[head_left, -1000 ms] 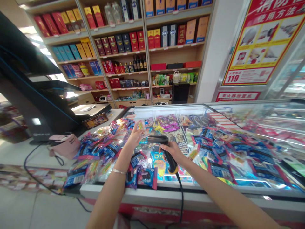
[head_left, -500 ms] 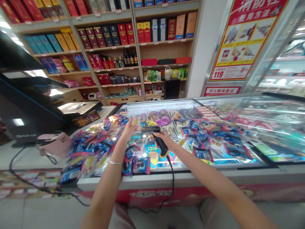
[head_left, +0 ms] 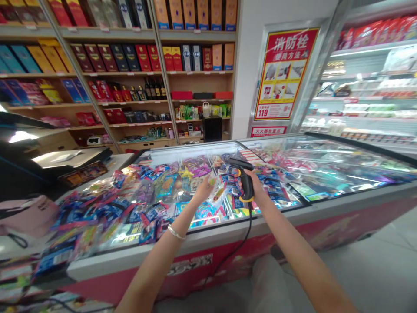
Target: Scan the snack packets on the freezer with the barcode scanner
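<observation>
My right hand [head_left: 256, 186] grips a black and yellow barcode scanner [head_left: 246, 184] by its handle, and the scanner's head points left over the freezer's glass top. A cable hangs from the handle down past the front edge. To its left, my left hand [head_left: 204, 189] pinches a small clear snack packet [head_left: 217, 194] with colourful contents, held just above the glass. The packet is apart from the scanner. Many blue and pink snack packets [head_left: 110, 208] lie heaped on the glass to the left, and others [head_left: 273, 189] lie to the right, partly behind my right hand.
The chest freezer [head_left: 325, 208] stretches to the right with a white rim and red front. On the left counter sit a pink bag [head_left: 31, 217] and a dark machine [head_left: 19, 169]. Shelves of boxed bottles [head_left: 130, 58] and a red fire-hydrant sign [head_left: 286, 74] stand behind.
The view has turned to the right. Both hands have moved right over the freezer, still holding the scanner and the clear packet. The scanner now sits over the right-hand packets.
</observation>
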`<state>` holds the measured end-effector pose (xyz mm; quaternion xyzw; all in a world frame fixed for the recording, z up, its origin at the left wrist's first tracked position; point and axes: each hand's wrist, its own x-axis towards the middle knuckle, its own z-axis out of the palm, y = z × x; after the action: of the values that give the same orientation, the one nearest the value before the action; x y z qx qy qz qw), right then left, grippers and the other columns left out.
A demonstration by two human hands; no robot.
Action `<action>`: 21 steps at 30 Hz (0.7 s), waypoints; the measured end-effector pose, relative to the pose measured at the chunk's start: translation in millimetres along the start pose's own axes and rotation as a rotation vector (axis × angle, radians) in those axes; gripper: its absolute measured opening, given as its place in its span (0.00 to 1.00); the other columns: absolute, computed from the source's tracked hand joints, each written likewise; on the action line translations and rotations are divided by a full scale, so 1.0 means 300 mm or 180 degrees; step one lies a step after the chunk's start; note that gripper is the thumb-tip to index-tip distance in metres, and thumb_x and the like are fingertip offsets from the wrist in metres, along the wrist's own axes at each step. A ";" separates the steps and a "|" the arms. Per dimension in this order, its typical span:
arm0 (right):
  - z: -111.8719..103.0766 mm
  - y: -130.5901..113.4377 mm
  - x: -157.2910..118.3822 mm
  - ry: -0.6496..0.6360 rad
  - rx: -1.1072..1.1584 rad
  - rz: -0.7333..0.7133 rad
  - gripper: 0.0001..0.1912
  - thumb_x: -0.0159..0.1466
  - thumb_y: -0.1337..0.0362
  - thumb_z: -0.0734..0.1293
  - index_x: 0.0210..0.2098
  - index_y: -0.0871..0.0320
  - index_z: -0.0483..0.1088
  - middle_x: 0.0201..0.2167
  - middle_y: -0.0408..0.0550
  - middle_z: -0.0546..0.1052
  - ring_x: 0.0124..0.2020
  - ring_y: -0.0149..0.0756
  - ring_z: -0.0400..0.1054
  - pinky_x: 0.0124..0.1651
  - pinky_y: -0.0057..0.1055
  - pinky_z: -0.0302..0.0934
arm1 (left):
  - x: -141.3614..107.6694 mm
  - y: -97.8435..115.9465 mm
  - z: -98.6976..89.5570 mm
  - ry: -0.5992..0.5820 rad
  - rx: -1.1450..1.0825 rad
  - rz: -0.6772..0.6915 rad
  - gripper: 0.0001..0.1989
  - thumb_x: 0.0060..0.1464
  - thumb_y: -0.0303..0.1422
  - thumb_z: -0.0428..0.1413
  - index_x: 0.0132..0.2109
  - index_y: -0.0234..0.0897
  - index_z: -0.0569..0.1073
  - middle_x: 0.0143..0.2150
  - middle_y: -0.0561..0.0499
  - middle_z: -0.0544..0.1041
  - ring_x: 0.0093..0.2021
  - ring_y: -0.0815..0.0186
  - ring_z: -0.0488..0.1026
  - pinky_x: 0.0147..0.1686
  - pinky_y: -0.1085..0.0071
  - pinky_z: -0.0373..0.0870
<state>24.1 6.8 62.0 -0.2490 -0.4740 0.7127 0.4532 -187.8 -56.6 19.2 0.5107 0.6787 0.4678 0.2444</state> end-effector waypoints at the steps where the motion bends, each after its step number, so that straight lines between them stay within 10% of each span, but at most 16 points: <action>1: -0.045 -0.007 -0.011 0.0079 -0.0033 -0.0043 0.17 0.57 0.52 0.65 0.35 0.61 0.72 0.19 0.45 0.74 0.15 0.28 0.63 0.16 0.23 0.57 | -0.014 0.010 0.052 0.0000 0.0409 0.0014 0.27 0.54 0.32 0.56 0.61 0.37 0.65 0.55 0.36 0.72 0.54 0.48 0.69 0.53 0.52 0.64; 9: -0.288 -0.005 -0.023 0.0601 0.0113 -0.0056 0.16 0.55 0.53 0.65 0.33 0.60 0.72 0.20 0.46 0.73 0.16 0.29 0.63 0.17 0.24 0.58 | -0.057 0.049 0.257 0.0055 0.1716 0.1125 0.26 0.62 0.38 0.43 0.65 0.36 0.59 0.70 0.40 0.52 0.70 0.50 0.44 0.65 0.51 0.44; 21: -0.328 0.008 0.005 0.0891 0.0641 0.0100 0.16 0.57 0.55 0.65 0.35 0.62 0.73 0.22 0.46 0.73 0.16 0.26 0.62 0.15 0.21 0.56 | 0.004 0.055 0.284 0.0005 0.1999 0.1138 0.24 0.64 0.40 0.41 0.63 0.39 0.63 0.69 0.44 0.55 0.69 0.54 0.49 0.64 0.55 0.53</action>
<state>99.6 52.2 18.0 -0.3065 -0.3285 0.7219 0.5263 -111.5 -22.0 -3.8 0.6712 0.6894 0.2723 -0.0106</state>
